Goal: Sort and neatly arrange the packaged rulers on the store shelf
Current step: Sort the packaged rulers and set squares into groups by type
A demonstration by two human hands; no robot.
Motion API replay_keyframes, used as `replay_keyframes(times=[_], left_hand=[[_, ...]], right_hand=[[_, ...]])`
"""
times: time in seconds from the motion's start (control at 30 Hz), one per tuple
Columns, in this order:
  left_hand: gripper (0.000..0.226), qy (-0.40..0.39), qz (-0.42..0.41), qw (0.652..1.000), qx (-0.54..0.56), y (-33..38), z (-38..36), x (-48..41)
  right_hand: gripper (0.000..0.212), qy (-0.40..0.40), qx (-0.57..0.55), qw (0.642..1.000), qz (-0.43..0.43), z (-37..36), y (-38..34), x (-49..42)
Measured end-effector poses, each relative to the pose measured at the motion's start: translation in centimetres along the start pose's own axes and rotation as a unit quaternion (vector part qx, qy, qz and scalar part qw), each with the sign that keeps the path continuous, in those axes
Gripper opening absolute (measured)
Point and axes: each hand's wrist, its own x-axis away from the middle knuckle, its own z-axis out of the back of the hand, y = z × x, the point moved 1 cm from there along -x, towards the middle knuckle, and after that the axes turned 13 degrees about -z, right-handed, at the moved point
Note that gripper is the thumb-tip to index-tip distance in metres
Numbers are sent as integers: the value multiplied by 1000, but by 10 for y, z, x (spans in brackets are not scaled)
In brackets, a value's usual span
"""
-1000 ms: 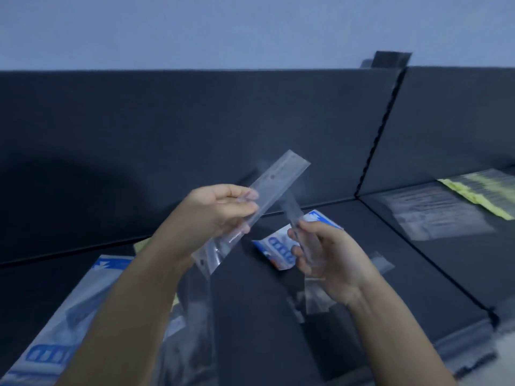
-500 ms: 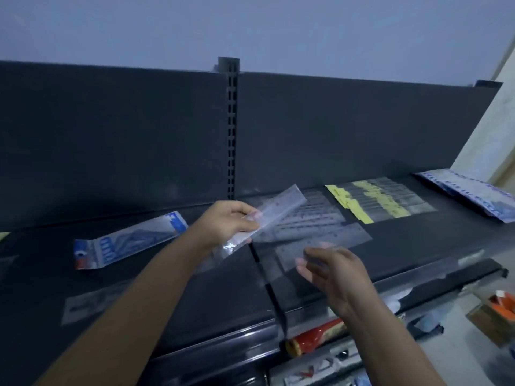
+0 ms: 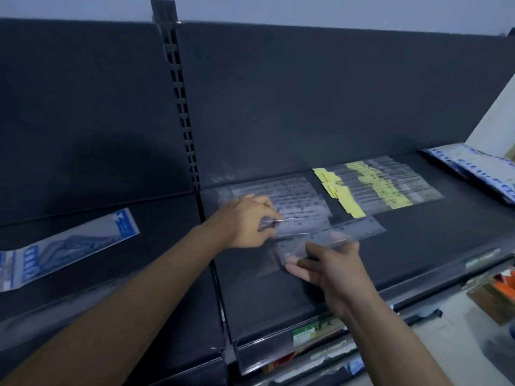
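A black shelf (image 3: 418,260) fills the frame. At left lies a blue-printed pack (image 3: 64,246), its lettering too blurred to read. At centre, a clear ruler stack (image 3: 295,193) sits beside yellow-tagged rulers (image 3: 376,185). Below them a single clear packaged ruler (image 3: 359,232) lies slanted. The left hand (image 3: 245,221) pinches the stack's near edge. The right hand (image 3: 334,271) has its fingers at the single ruler's left end; I cannot tell whether they grip it. At bottom centre, the green shelf-edge label (image 3: 315,331) is unreadable.

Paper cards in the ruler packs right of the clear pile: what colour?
Pale yellow cards, clearest in the head view.
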Motion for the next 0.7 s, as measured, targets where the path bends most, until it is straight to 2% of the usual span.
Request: replay_keyframes(times=[0.13,0.23,0.3,0.37,0.43,0.5,0.6,0.7], left_hand=[[33,11,2,1000,-14,0,-4,-12],[29,88,27,992,83,-1,4,-17],[26,129,53,972,191,3,13,-20],[23,96,68,954,275,10,20,-25],[23,28,74,962,262,15,23,-30],[18,22,82,953,292,17,26,-31],[10,67,100,931,345,15,32,-22],[11,61,143,942,299,9,34,-7]], right_hand=[[32,-10,-72,997,-29,-10,-5,-13],[28,-1,-83,996,-40,-9,-9,-21],[23,-17,-87,995,-46,-8,-12,-26],[21,-40,-97,993,-48,-8,-14,-30],[17,-65,-109,991,-50,-6,-15,-34],[14,-75,-100,991,-46,1,-19,-36],[7,-38,-94,995,0,23,-31,-39],[20,37,-30,992,120,49,-57,-47]])
